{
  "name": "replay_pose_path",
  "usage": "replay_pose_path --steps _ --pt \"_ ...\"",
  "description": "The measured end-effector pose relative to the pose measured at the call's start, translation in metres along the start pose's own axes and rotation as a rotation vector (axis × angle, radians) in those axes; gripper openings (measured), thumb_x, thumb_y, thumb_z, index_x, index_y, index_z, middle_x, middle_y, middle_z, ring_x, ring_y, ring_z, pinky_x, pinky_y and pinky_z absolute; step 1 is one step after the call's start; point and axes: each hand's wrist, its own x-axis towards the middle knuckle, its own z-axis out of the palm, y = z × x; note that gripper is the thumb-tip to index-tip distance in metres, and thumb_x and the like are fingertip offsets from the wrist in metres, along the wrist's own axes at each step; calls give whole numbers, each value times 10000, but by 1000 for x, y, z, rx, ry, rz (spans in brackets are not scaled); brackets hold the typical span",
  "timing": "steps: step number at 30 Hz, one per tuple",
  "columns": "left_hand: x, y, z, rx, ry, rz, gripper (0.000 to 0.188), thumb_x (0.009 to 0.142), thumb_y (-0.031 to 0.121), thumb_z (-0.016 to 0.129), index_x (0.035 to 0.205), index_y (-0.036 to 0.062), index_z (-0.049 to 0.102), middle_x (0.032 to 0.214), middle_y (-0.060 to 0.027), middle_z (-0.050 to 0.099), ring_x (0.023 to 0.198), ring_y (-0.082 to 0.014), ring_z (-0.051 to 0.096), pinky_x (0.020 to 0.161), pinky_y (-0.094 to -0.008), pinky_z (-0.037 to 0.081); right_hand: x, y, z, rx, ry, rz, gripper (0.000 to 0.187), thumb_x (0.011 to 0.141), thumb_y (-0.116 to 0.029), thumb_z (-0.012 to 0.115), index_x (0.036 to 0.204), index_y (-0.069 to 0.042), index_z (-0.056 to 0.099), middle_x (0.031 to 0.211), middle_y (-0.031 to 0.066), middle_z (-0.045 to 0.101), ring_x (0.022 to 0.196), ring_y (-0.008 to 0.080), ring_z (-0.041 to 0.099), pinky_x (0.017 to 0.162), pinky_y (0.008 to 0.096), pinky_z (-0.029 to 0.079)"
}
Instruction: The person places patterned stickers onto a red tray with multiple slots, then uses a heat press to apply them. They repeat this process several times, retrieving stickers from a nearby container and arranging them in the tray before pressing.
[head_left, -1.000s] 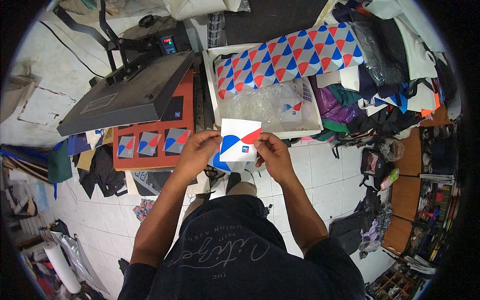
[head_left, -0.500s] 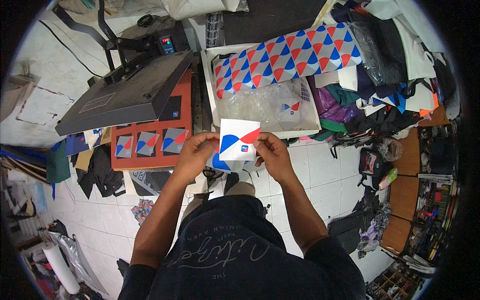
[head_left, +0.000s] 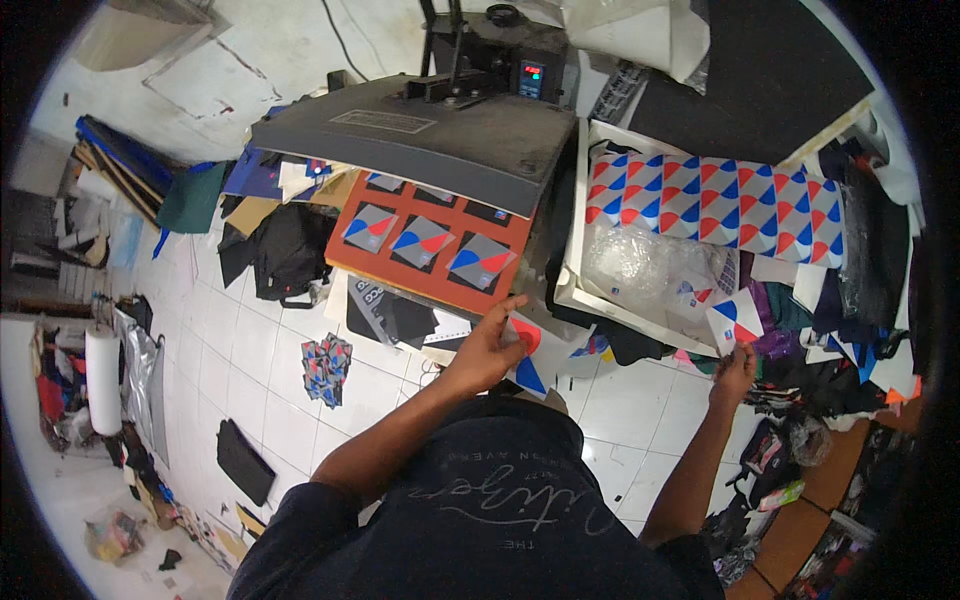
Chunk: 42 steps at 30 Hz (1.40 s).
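In my left hand (head_left: pixel 484 350), close to the front edge of the heat press, is a white printed sheet (head_left: pixel 528 380) with blue and red shapes. Fingers and thumb close on its edge. Out to the right, my right hand (head_left: pixel 735 376) pinches a square white printed paper (head_left: pixel 741 312) by its lower edge, over the corner of the white box. Beneath the raised grey upper plate (head_left: pixel 420 135) of the press, the orange-red pad (head_left: pixel 412 278) carries several dark squares with grey, blue and red printed pieces (head_left: pixel 480 262) on top.
A white box (head_left: pixel 572 255) right of the press contains clear plastic (head_left: pixel 630 262) and a patterned strip (head_left: pixel 715 205). Heaped fabric (head_left: pixel 850 310) lies farther right. Small printed pieces (head_left: pixel 327 368) and a black item (head_left: pixel 245 462) are on the tiled floor. A white roll (head_left: pixel 102 380) stands at left.
My hands have moved apart: the right carried the square paper away to the right, while the left kept the other sheet near the press. The view has swung left.
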Motion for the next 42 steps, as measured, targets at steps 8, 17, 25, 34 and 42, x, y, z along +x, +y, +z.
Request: replay_pose_path --steps 8,17,25,34,42 --pt "-35 -28 -17 -286 93 -103 624 842 -6 585 1400 87 322 987 -106 613 881 -138 601 759 -274 478 18 -4 6 2 29 -25 182 872 -259 651 988 -136 585 764 -41 589 572 76 514 457 225 340" --pt "-41 -24 -27 -503 221 -148 203 899 56 571 1097 14 565 952 -80 661 838 -125 627 762 -271 497 34 6 0 -47 -50 -18 89 910 -209 606 969 -155 567 870 -27 624 673 117 637 430 198 336" --pt "-35 -38 -30 -627 267 -118 137 910 82 562 1033 30 594 913 -21 646 793 -83 585 719 -239 464 60 15 -24 -55 -12 19 203 897 -252 621 1065 -147 574 903 -2 629 740 152 641 473 215 352" --pt "-35 -61 -15 -510 245 -57 124 918 103 569 1029 56 600 828 37 583 714 -48 499 633 -216 406 50 12 -9 -74 -64 69 235 914 -259 597 1082 -98 565 912 38 619 689 142 586 506 254 417" --pt "-46 -43 -25 -544 292 -56 160 917 122 556 1048 34 586 873 11 607 738 -63 534 655 -238 438 97 17 -28 -366 -98 67 278 943 -293 527 1072 -54 582 842 46 612 558 125 498 477 273 394"
